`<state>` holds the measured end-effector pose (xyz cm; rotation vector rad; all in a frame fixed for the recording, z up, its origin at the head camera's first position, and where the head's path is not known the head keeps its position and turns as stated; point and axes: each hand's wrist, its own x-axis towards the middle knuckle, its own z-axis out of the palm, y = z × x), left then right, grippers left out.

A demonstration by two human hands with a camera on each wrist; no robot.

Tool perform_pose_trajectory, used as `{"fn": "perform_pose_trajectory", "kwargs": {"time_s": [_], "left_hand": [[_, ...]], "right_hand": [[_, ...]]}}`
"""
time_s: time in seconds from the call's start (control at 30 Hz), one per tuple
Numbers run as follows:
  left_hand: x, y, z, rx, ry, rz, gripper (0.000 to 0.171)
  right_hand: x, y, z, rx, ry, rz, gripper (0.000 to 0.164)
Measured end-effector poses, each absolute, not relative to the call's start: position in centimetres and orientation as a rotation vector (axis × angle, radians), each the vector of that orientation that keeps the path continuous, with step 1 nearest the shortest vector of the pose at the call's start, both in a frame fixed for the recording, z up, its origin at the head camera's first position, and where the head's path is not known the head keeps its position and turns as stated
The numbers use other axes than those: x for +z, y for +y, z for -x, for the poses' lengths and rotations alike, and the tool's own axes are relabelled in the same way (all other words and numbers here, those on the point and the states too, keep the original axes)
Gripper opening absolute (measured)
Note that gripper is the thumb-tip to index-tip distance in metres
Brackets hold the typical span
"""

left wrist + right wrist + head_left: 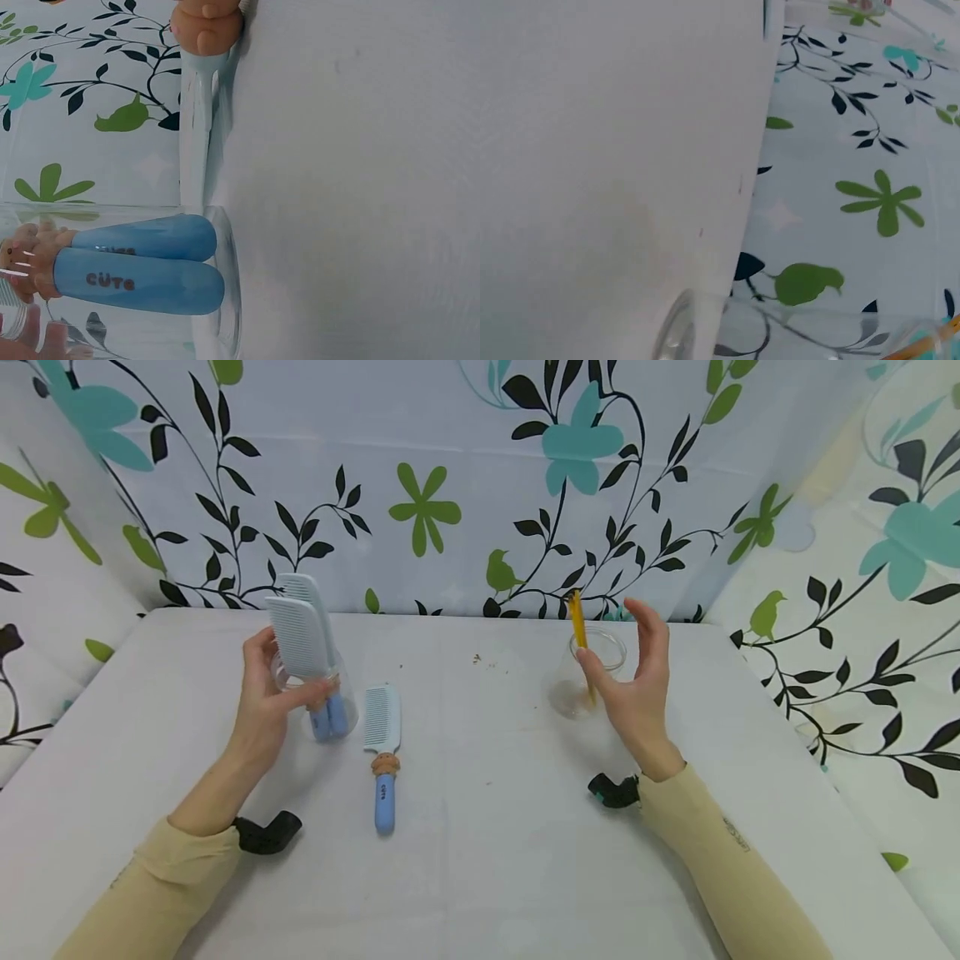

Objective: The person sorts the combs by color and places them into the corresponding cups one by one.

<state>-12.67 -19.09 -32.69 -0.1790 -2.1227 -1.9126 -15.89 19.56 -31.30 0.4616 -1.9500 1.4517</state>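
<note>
My left hand [266,702] grips a clear cup [347,697], its thumb across the front. Two combs [296,631] stand in that cup, pale blue teeth upward; their blue handles [139,281] show through the wall in the left wrist view. Beside it a third comb [382,718] lies flat, with a brown figure at its neck and a blue handle. My right hand [637,689] is at another clear cup [566,693], thumb and forefinger spread wide. A thin yellow stick [577,620] leans inside, close to the thumb; whether the thumb touches it I cannot tell.
Both things stand on a white-covered table [465,860]. A leaf-and-flower patterned cloth [465,527] hangs behind it and along the sides. Small dark crumbs [477,658] lie near the back. Black devices [268,833] are strapped at both wrists.
</note>
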Motion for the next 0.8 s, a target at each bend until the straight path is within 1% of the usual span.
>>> {"fn": "perform_pose_trajectory", "kwargs": {"time_s": [0.1,0.23,0.43,0.6,0.8], "left_hand": [[-32.5,-19.4,12.7,-1.848,-2.241,0.173,0.081],[-32.4,-19.7,12.8,-1.755,-2.373,0.118,0.088],[-32.3,-19.9,12.9,-1.718,-2.480,0.012,0.094],[-32.1,-20.1,13.1,-1.722,-2.503,-0.031,0.095],[-32.0,-20.0,13.1,-1.728,-2.510,-0.056,0.094]], "right_hand": [[-30.9,18.8,15.5,1.308,-1.872,-0.532,0.064],[-31.5,17.6,15.3,1.190,-1.820,-0.648,0.057],[-32.9,15.0,14.0,1.357,-2.082,-0.800,0.051],[-32.9,13.0,13.1,1.688,-2.441,-0.729,0.047],[-32.6,10.3,13.5,2.027,-2.723,-0.536,0.049]]}}
